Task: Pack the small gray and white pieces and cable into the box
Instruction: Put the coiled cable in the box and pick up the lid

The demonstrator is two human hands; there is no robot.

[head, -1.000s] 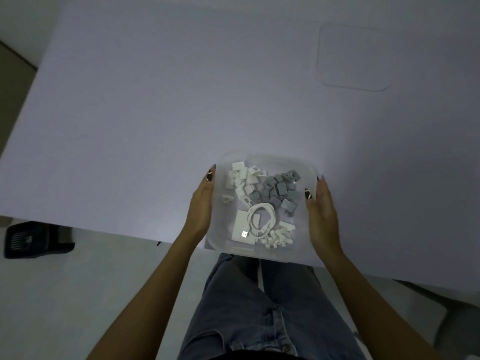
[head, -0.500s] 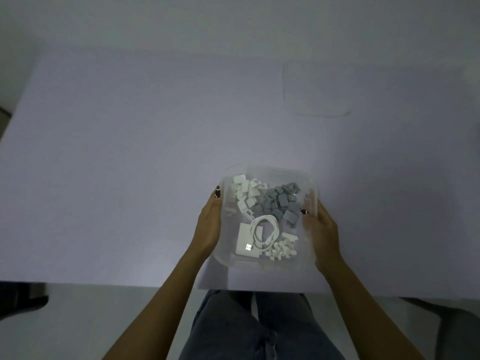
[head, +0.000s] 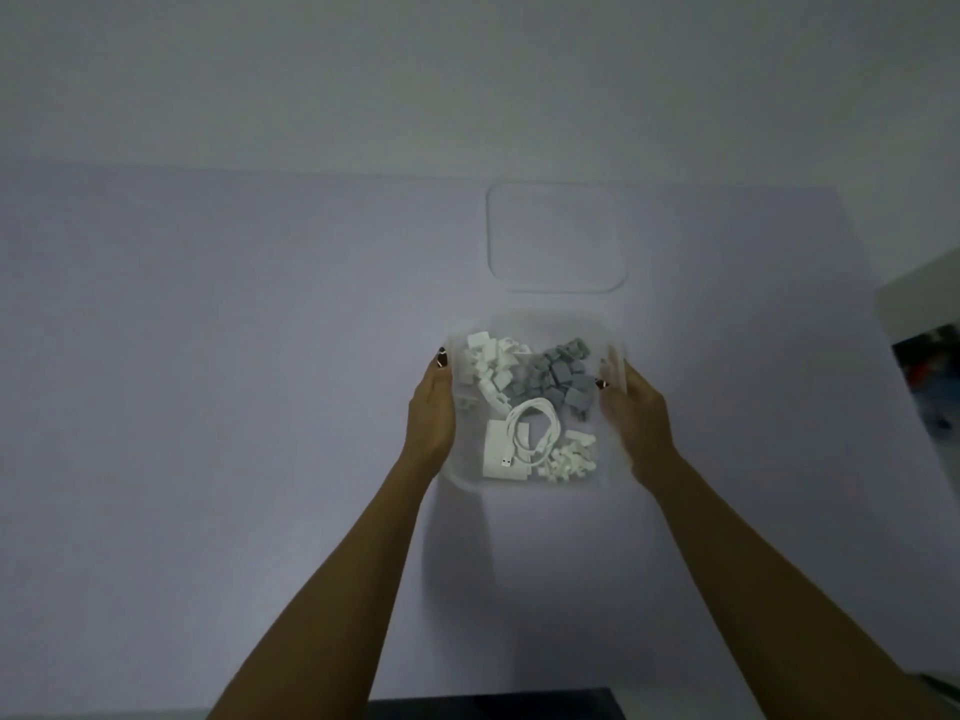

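A clear plastic box (head: 524,324) sits on the pale table, held on both sides. My left hand (head: 432,412) presses its left wall and my right hand (head: 631,415) grips its right wall. Inside lie white pieces (head: 488,363) at the back left, gray pieces (head: 558,376) at the back right, a coiled white cable (head: 535,428) over a white adapter block (head: 500,454), and more small white pieces (head: 569,459) at the front right.
The box's clear lid (head: 556,236) lies flat on the table (head: 208,356) just beyond the box. A wall stands behind the table's far edge. A dark-and-white object (head: 930,376) sits at the right edge of view.
The box has been pushed away from the table's near edge toward the lid, with both arms stretched out. My view has tilted up, so the legs and floor are out of sight.
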